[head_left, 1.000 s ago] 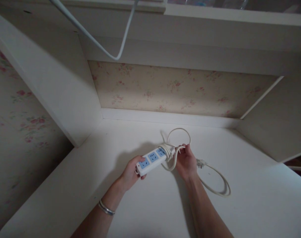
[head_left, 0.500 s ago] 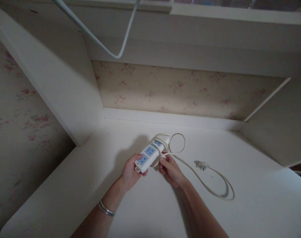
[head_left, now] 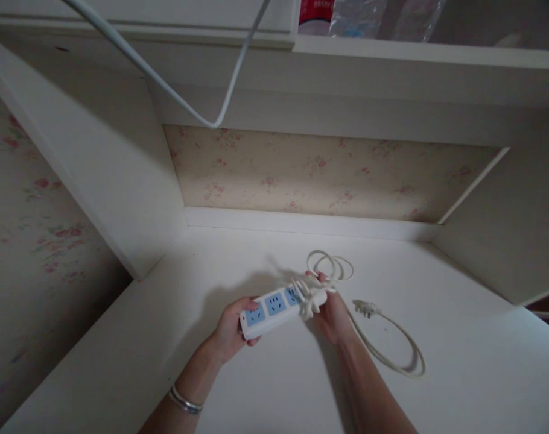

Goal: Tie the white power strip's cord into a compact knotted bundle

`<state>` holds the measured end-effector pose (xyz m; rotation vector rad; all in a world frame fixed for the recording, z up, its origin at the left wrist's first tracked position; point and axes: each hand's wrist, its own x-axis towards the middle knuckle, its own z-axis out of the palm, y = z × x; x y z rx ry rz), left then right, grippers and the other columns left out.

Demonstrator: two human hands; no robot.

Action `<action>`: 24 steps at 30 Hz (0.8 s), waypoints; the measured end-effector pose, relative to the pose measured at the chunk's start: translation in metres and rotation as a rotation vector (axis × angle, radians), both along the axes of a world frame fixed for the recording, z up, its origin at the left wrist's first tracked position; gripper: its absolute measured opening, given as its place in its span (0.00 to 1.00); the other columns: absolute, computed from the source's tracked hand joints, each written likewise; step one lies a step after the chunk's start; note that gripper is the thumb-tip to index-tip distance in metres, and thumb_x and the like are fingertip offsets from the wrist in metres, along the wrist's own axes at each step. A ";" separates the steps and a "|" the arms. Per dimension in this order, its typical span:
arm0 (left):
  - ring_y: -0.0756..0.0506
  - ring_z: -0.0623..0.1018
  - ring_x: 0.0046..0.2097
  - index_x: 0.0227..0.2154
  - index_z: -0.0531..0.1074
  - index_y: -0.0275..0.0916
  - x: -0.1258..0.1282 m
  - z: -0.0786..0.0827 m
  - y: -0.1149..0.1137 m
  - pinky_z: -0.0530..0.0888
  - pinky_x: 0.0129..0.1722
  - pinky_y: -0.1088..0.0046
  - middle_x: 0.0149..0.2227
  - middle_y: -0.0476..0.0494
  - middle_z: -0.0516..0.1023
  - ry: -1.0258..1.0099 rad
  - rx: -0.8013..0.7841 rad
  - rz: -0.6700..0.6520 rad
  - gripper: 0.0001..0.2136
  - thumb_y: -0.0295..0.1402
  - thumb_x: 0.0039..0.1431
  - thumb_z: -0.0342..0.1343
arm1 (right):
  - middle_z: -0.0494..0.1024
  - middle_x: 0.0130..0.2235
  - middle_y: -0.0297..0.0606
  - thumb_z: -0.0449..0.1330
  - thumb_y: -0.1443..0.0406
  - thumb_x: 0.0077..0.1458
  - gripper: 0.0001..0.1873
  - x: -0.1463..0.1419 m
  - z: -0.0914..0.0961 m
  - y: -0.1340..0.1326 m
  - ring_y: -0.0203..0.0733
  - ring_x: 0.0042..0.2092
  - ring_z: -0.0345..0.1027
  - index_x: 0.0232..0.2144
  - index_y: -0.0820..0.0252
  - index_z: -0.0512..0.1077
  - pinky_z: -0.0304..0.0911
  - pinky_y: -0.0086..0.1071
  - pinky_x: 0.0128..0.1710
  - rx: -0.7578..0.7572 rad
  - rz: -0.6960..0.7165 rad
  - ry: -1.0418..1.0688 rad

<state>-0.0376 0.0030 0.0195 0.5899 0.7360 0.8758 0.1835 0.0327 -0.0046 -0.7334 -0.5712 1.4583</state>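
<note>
A white power strip (head_left: 281,318) with blue socket faces is held above the white desk, tilted up toward its right end. My left hand (head_left: 231,328) grips its left end, thumb on top by the first socket and fingers underneath. Cream power cord (head_left: 307,301) is wound around the strip's right end, with loose loops standing above it. My right hand (head_left: 333,316) is at that end, its fingertips showing behind the strip among the cord loops; the strip and cord hide part of the fingers. The cord's clear plug (head_left: 366,308) lies on the desk to the right.
A white desk top (head_left: 265,392) stretches below, with side panels left and right and flowered wallpaper (head_left: 320,172) behind. Overhead, a white shelf (head_left: 414,57) holds a red-labelled bottle (head_left: 316,13) and clear plastic. A pale bent cable or rod (head_left: 213,125) hangs in front.
The strip has turned closer to level, its right end swinging toward me. My right hand has moved from the strip's near side to around its right end, and the cord loops have shifted right.
</note>
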 end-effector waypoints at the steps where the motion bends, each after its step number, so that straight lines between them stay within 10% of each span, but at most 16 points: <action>1: 0.51 0.65 0.18 0.30 0.73 0.31 0.001 -0.001 0.000 0.59 0.12 0.77 0.21 0.46 0.71 0.029 0.002 0.007 0.10 0.33 0.49 0.54 | 0.79 0.38 0.32 0.64 0.59 0.50 0.07 0.006 0.002 0.001 0.38 0.34 0.71 0.34 0.51 0.74 0.67 0.34 0.33 0.006 -0.027 0.050; 6: 0.51 0.67 0.19 0.27 0.72 0.32 0.007 -0.005 0.003 0.62 0.14 0.76 0.21 0.48 0.70 0.030 -0.031 0.202 0.08 0.33 0.50 0.56 | 0.80 0.35 0.27 0.63 0.58 0.51 0.03 0.024 0.005 0.002 0.37 0.32 0.71 0.29 0.48 0.75 0.67 0.35 0.35 0.021 -0.115 0.253; 13: 0.51 0.70 0.21 0.28 0.70 0.34 0.004 0.006 0.006 0.66 0.17 0.74 0.24 0.49 0.73 -0.131 -0.056 0.391 0.04 0.31 0.52 0.57 | 0.74 0.51 0.40 0.59 0.43 0.48 0.27 -0.005 0.014 -0.012 0.42 0.44 0.69 0.39 0.57 0.75 0.65 0.39 0.43 -0.003 0.226 0.224; 18: 0.52 0.69 0.21 0.28 0.70 0.34 0.002 0.008 0.005 0.65 0.17 0.76 0.23 0.48 0.73 -0.181 -0.091 0.343 0.05 0.31 0.52 0.56 | 0.76 0.32 0.34 0.67 0.56 0.48 0.17 -0.031 0.007 -0.018 0.32 0.29 0.66 0.39 0.58 0.75 0.63 0.27 0.28 -0.061 0.330 -0.117; 24: 0.52 0.64 0.17 0.27 0.72 0.30 0.003 0.002 0.003 0.58 0.13 0.76 0.20 0.46 0.70 -0.139 -0.044 0.141 0.10 0.34 0.51 0.53 | 0.74 0.26 0.32 0.65 0.59 0.50 0.10 -0.030 0.007 -0.011 0.31 0.25 0.66 0.30 0.59 0.73 0.64 0.26 0.25 -0.066 0.201 -0.049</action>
